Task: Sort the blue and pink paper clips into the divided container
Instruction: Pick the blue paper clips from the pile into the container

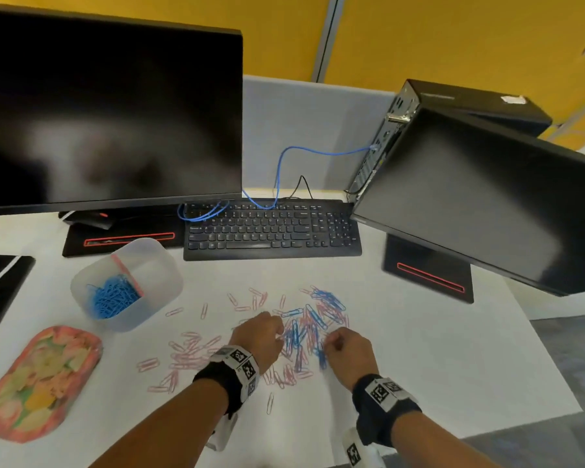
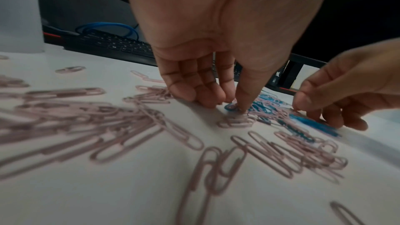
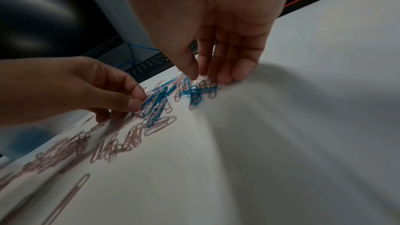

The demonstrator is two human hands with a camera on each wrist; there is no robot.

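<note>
Left hand (image 1: 258,336) pinched a pink clip at the mixed pile of paper clips (image 1: 306,327) on the table (image 1: 419,359); right hand (image 1: 347,349) had curled fingertips in the pile, grip indeterminate. Divided container (image 1: 156,265) stood well left, blue clips (image 1: 110,298) in one compartment.

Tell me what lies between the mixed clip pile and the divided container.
Nothing upright blocks the way. Only loose pink clips lie scattered flat on the white table between the pile under both hands and the container at the left.
</note>
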